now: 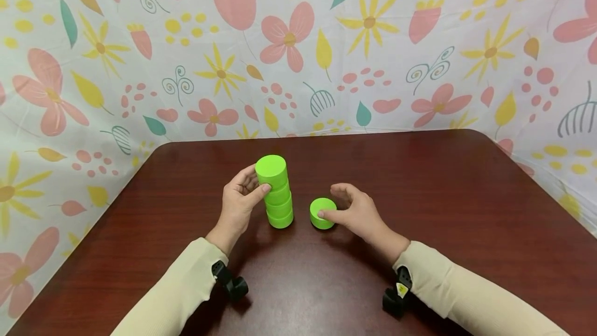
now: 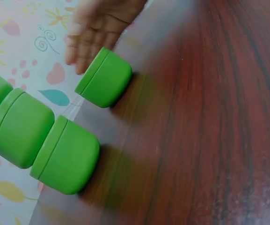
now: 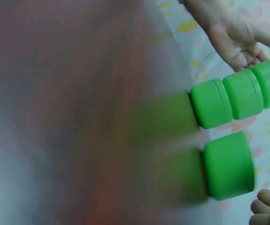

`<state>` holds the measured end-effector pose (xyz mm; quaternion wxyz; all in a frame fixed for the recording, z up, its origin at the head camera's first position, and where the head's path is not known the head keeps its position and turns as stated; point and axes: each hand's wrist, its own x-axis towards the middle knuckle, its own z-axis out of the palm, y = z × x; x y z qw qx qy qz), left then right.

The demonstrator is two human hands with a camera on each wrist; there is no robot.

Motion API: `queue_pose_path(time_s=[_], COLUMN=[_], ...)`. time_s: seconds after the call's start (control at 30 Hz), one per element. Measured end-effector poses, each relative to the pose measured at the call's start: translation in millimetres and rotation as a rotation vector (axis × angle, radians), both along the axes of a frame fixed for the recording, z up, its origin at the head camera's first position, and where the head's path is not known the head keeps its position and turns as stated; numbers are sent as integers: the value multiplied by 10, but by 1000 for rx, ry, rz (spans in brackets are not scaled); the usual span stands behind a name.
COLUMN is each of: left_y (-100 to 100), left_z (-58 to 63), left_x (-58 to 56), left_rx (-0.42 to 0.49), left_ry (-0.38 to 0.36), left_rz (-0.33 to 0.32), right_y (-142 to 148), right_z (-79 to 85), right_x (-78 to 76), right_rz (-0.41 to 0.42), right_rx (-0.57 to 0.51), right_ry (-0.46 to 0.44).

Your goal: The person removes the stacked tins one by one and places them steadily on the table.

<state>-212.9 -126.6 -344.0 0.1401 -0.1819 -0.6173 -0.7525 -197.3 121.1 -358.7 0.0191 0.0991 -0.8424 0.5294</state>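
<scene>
Gripping a stack of green jars (image 1: 279, 201) on the surface (image 1: 420, 191), my left hand (image 1: 238, 201) curls round its upper part; my right hand (image 1: 361, 214), half open around a lone jar (image 1: 319, 207), holds nothing. From the left wrist, my right fingers extend behind that jar. From the right wrist, it stands beside the upright stack.

The person wears long cream sleeves (image 1: 170, 292) and black wrist cameras (image 1: 238, 288), the right one bearing a yellow sticker (image 1: 402, 290).
</scene>
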Motion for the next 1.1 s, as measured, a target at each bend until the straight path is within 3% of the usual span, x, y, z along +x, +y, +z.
queue_pose_path(time_s=[0.3, 0.63, 1.1], left_y=[-65, -102, -164], left_z=[-44, -117, -173], left_x=[22, 9, 8], left_rx=[-42, -53, -115], left_ry=[-30, -54, -102], left_rz=[-9, 4, -71], right_y=[-139, -362, -577], right_z=[293, 634, 766], right_x=[-118, -191, -254], right_rz=[94, 179, 221], right_rx=[-79, -73, -32], right_ry=[37, 82, 105])
